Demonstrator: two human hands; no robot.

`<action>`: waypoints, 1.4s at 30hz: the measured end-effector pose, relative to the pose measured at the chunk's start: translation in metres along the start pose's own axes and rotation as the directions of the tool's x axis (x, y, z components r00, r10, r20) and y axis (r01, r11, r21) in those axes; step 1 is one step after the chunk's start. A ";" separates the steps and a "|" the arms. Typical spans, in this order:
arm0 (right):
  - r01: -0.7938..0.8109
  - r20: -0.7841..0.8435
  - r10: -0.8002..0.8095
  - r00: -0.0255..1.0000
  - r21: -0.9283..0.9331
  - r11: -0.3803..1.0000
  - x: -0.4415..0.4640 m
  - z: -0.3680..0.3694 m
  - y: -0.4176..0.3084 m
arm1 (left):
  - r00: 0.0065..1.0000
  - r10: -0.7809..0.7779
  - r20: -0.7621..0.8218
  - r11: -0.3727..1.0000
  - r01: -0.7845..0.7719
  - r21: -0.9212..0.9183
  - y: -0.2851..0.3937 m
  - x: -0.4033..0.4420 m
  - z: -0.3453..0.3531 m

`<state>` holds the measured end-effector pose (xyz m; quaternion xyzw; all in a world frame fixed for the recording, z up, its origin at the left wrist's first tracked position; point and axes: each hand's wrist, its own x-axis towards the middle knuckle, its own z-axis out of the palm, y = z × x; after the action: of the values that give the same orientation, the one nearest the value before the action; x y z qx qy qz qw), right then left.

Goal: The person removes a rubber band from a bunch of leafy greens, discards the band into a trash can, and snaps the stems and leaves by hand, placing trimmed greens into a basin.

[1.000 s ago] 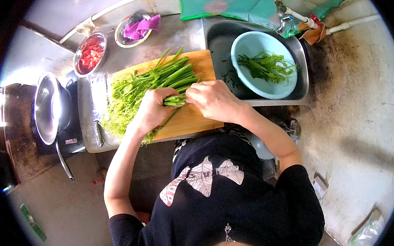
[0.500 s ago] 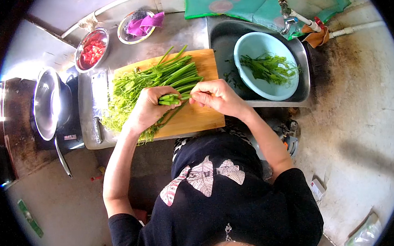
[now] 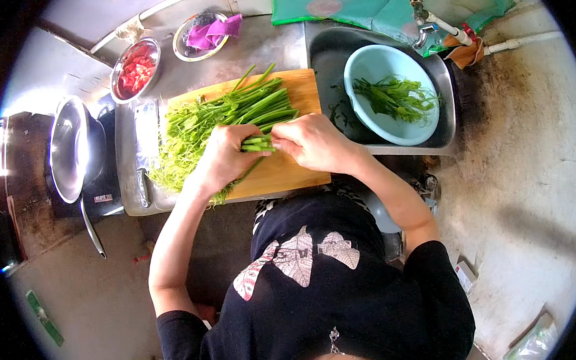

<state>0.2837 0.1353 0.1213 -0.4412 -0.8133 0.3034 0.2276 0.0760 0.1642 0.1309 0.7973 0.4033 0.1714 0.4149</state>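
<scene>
While the left hand (image 3: 225, 156) held a bunch of green stems (image 3: 258, 144) over the cutting board (image 3: 304, 91), the right hand (image 3: 312, 141) met it from the other side, at the ends of these stems. The left fingers were curled and closed around the bunch. The right fingers were pressed together at the tips; whether they had a stem between them, one could not tell.

Just beyond the hands, a leafy heap of greens (image 3: 194, 129) lay over the cutting board, with its stems towards the right and its fine leaves hanging past the left side of the board. Left of the board, a knife (image 3: 143, 187) lay flat on the metal surface (image 3: 248, 42). Farther back on the surface were a steel bowl (image 3: 118, 88) with red pieces (image 3: 137, 72) inside and, near it, another bowl (image 3: 193, 57) with a purple cloth (image 3: 212, 33) partly over its rim.

To the right of the board, a light blue basin (image 3: 376, 61) rested in the sink (image 3: 323, 51), slightly tilted, and it contained some leafy sprigs (image 3: 394, 99). Behind the basin was a faucet (image 3: 425, 34). On the far left, well apart from the hands, stood a shiny pan (image 3: 67, 152) with its handle pointing to the person.
</scene>
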 end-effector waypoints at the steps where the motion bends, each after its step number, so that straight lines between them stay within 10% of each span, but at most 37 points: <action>1: -0.001 0.000 0.001 1.000 0.001 1.000 0.001 0.000 -0.001 | 1.000 -0.018 0.026 0.999 0.017 0.051 0.000 0.000 0.001; 7: 0.081 -0.020 -0.082 0.996 -0.018 0.997 0.001 0.005 0.003 | 0.999 0.049 -0.008 0.998 -0.049 -0.025 0.004 -0.001 -0.001; 10: -0.068 0.047 0.051 0.998 0.514 0.855 -0.003 0.011 0.009 | 1.000 0.023 0.005 0.995 -0.022 -0.101 -0.003 -0.005 -0.005; 12: 0.048 -0.067 0.117 0.991 0.986 0.159 -0.007 0.010 0.021 | 1.000 -0.017 0.019 0.995 0.019 -0.099 -0.008 -0.010 -0.006; 13: 0.051 -0.070 0.119 0.990 0.987 0.154 -0.008 0.007 0.024 | 0.998 -0.049 0.043 0.994 0.053 -0.093 -0.009 -0.010 -0.007; 17: -0.195 -0.087 0.361 0.929 0.712 0.674 -0.025 -0.007 0.054 | 0.990 0.129 -0.052 0.992 -0.130 -0.011 -0.010 -0.011 -0.014; 20: -0.234 -0.148 0.416 0.897 0.639 0.733 -0.046 0.008 0.114 | 0.986 -0.168 0.021 0.959 0.169 -0.227 0.000 -0.016 -0.020; 21: -0.135 -0.385 0.157 0.910 0.083 0.987 -0.050 0.009 0.120 | 0.966 -0.255 0.043 0.920 0.256 -0.298 0.001 -0.016 -0.020; 22: -0.064 -0.422 -0.190 0.887 -0.518 0.853 -0.053 0.011 0.126 | 0.966 -0.253 0.045 0.920 0.254 -0.298 0.001 -0.016 -0.019; 25: -0.186 -0.305 0.160 0.939 -0.058 0.981 -0.053 0.035 0.089 | 0.996 -0.086 -0.040 0.995 0.083 -0.059 0.003 -0.017 -0.017; 28: -0.174 -0.204 0.129 0.970 -0.218 0.960 -0.051 0.069 0.078 | 0.969 -0.244 0.035 0.967 0.245 -0.070 0.009 -0.014 -0.020; 33: -0.163 -0.280 0.104 0.954 -0.195 0.967 -0.047 0.059 0.070 | 0.996 0.043 -0.084 0.999 -0.040 0.035 -0.008 -0.015 -0.014; 36: -0.063 -0.417 0.126 0.900 0.162 0.985 -0.040 0.033 0.034 | 0.992 0.059 -0.109 0.997 -0.063 -0.033 -0.005 -0.010 -0.001; 42: 0.027 -0.411 0.055 0.910 0.190 0.981 -0.029 0.012 -0.002 | 0.979 0.189 -0.072 0.972 -0.176 0.155 0.001 -0.005 0.004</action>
<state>0.2893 0.1057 0.1114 -0.4773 -0.7104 0.2816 0.4339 0.0755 0.1580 0.1293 0.8515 0.3574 0.2129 0.3193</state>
